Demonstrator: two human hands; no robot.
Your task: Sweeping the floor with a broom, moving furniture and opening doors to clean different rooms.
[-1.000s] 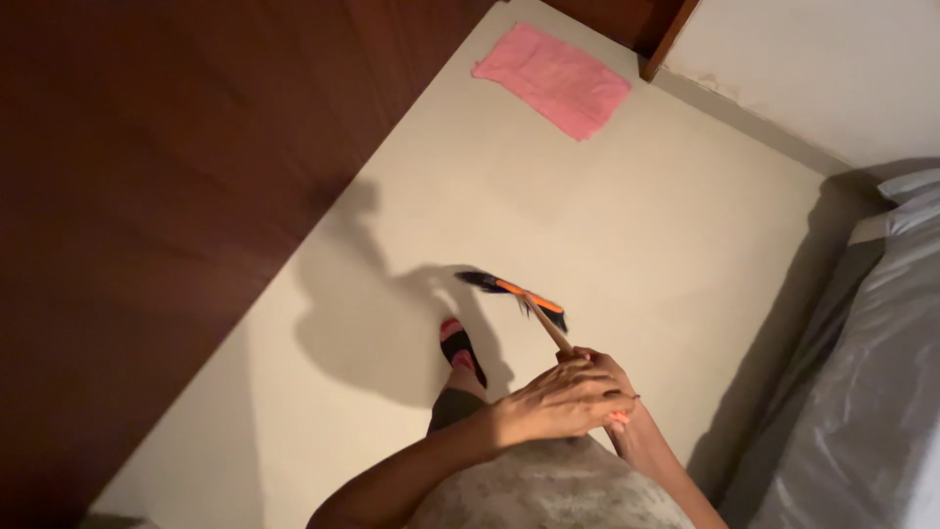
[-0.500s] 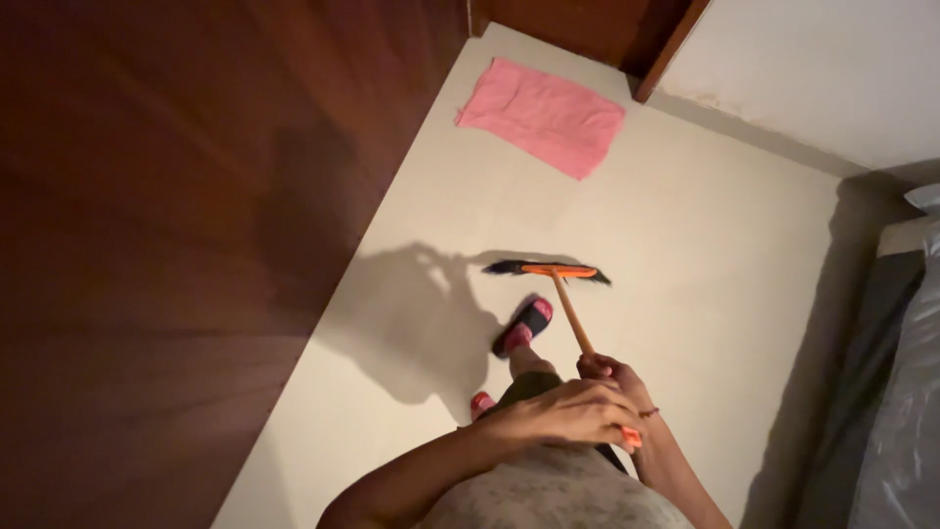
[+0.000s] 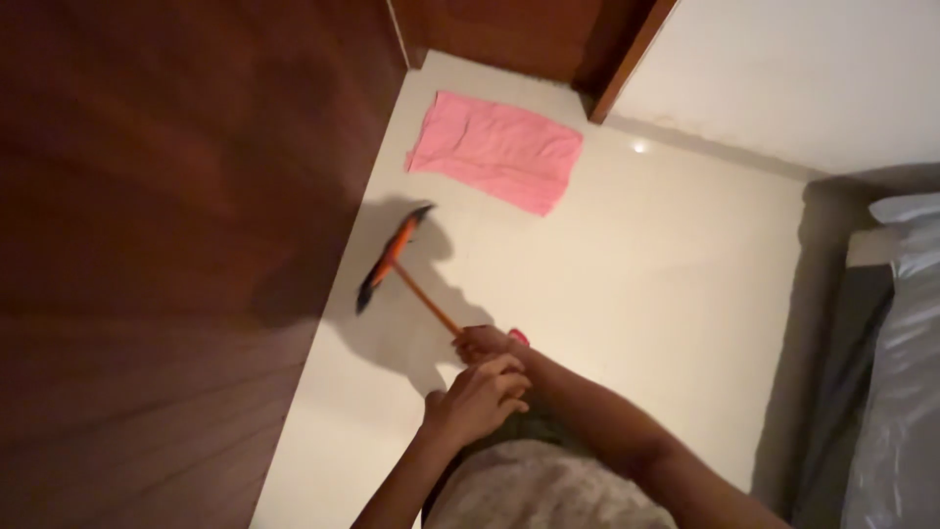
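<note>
Broom (image 3: 394,263): orange head looks like smooth plastic, dark bristles under it, slim stick light-coloured, wood-like. Pink mat (image 3: 495,150): soft cloth, matt, faintly creased. Floor (image 3: 666,284): pale, smooth, slight sheen, small glint of light near wall. Wardrobe panel (image 3: 176,196): dark reddish wood, grain visible, semi-gloss. Bed cover (image 3: 906,392): grey fabric, smooth, soft sheen. Wall (image 3: 783,69): matt white paint.

The broom (image 3: 392,260) has its head on the floor (image 3: 636,294), just beside the wooden wall (image 3: 176,196) at left. The cloth (image 3: 496,150) lies beyond it, near the far corner. The bed (image 3: 896,343) stands at right.
</note>
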